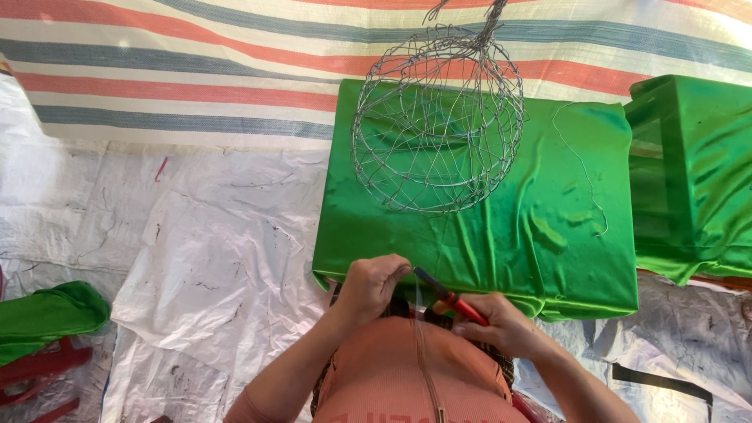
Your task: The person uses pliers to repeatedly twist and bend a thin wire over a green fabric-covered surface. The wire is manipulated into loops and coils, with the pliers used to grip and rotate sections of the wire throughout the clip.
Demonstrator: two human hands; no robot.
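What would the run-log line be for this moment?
left hand: pinching thin wire | right hand: holding red-handled pliers | wire ball frame: resting on green cloth, untouched

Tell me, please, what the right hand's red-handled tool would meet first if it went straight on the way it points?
The right hand aims the red-handled tool up-left at the left hand; it would probably meet those fingertips first, though depth is unclear.

We look down on a floor covered with crumpled white plastic sheeting (211, 258), smudged with dark marks. Beyond it lies a woven tarp (196, 70) striped in red, blue and cream. A counter (548, 235) draped in shiny green cloth fills the middle; a second green-draped stand (693, 164) sits just beside it. Bright daylight falls across everything.
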